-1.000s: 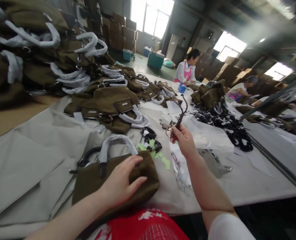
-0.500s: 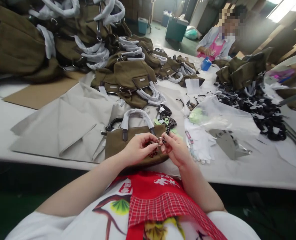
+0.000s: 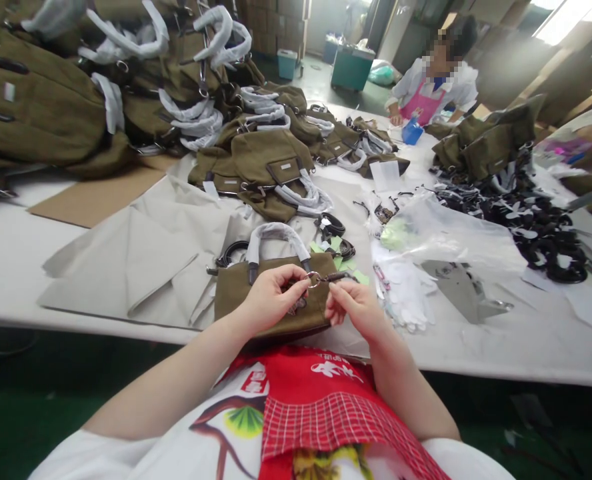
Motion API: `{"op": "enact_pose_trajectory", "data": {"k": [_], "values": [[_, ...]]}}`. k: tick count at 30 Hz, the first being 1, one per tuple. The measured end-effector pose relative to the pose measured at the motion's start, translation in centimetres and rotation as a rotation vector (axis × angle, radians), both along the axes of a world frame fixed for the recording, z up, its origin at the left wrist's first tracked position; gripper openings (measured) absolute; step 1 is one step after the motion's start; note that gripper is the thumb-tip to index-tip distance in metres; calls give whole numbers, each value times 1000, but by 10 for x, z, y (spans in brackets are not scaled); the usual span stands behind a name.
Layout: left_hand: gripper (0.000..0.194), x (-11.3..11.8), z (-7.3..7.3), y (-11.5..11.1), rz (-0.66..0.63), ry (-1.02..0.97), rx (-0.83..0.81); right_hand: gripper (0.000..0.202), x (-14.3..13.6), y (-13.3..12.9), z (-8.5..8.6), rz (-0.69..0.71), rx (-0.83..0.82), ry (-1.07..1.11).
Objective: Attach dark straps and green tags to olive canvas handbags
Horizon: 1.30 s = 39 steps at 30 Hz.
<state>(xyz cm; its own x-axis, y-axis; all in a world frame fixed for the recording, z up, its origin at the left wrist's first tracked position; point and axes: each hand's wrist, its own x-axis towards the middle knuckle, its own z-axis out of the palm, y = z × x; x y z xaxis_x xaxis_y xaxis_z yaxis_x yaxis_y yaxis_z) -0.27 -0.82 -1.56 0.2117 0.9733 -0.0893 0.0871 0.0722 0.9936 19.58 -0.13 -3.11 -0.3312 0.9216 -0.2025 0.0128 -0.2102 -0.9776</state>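
Observation:
My left hand (image 3: 276, 297) is closed in a pinch on a silver key ring (image 3: 313, 280). A small dark patterned charm (image 3: 297, 305) hangs beneath its fingers. From the ring a dark braided cord (image 3: 333, 277) runs to the right, over my right hand (image 3: 353, 307), whose fingers are curled and closed at the cord; the exact grip is partly hidden. Both hands are above an olive fabric handbag (image 3: 231, 293) standing at the table's near edge. Its handle (image 3: 279, 233) is wrapped in white film and arches up behind my left hand.
Olive bags (image 3: 271, 160) with wrapped handles are heaped at the back left. Coiled dark straps (image 3: 331, 227) lie behind the handbag. To the right are white gloves (image 3: 406, 287), a clear plastic bag (image 3: 456, 227) and a black strap pile (image 3: 541, 233). A co-worker in a pink apron (image 3: 419, 103) stands across the table.
My right hand has moved slightly right, away from the ring. The cord, upright before, now points sideways. My left hand keeps its pinch on the ring.

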Motion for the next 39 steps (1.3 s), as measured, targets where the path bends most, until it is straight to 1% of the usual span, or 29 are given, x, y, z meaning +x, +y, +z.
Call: {"op": "enact_pose_trajectory", "data": {"k": [1,2,4,5,6,7,9,11,13,14,16,18,20,22,24,26,28,30,32,34,36,37,39], "values": [[24,-1,2,0,-10,45,20,42,2,-1,4,-21,86,-69],[24,-1,3,0,-26,91,45,37,4,-2,9,-70,205,-131],[23,-1,6,1,-61,166,108,17,3,-1,20,-150,477,-240],[23,-1,7,1,-74,192,141,13,2,0,24,-139,588,-285],[22,0,8,1,-89,213,175,15,0,2,27,-92,660,-316],[21,0,9,1,-104,231,206,16,-2,5,28,-32,684,-331],[21,-1,10,2,-129,271,254,12,-6,9,25,70,625,-312],[21,-3,12,3,-140,318,297,18,-8,12,18,120,492,-230],[21,-7,14,4,-140,377,352,23,-8,12,11,183,318,-77],[19,-9,15,3,-142,410,390,24,-8,11,9,240,215,23],[16,-13,17,2,-160,481,466,25,-7,8,7,357,2,211],[16,-17,18,0,-200,530,514,26,-7,6,7,405,-159,333],[18,-21,18,4,-249,548,514,25,-9,6,8,369,-238,383],[25,-25,15,16,-234,568,494,24,-12,9,8,296,-266,413],[37,-28,9,37,-171,636,491,22,-16,15,5,241,-288,442],[44,-28,-1,64,-154,786,520,21,-20,21,0,207,-331,470],[47,-22,-14,89,-231,941,552,22,-25,26,-5,188,-403,493],[48,-14,-28,108,-326,1022,566,23,-28,29,-11,170,-476,504],[49,-5,-41,119,-400,1047,570,23,-29,31,-15,158,-524,509],[43,1,-49,124,-464,1088,577,21,-29,31,-18,150,-539,513],[34,4,-51,126,-510,1131,591,19,-27,31,-21,140,-534,516],[31,4,-49,126,-524,1153,603,18,-27,31,-23,134,-531,516],[28,1,-39,127,-537,1197,629,17,-26,31,-25,129,-533,514]]}}
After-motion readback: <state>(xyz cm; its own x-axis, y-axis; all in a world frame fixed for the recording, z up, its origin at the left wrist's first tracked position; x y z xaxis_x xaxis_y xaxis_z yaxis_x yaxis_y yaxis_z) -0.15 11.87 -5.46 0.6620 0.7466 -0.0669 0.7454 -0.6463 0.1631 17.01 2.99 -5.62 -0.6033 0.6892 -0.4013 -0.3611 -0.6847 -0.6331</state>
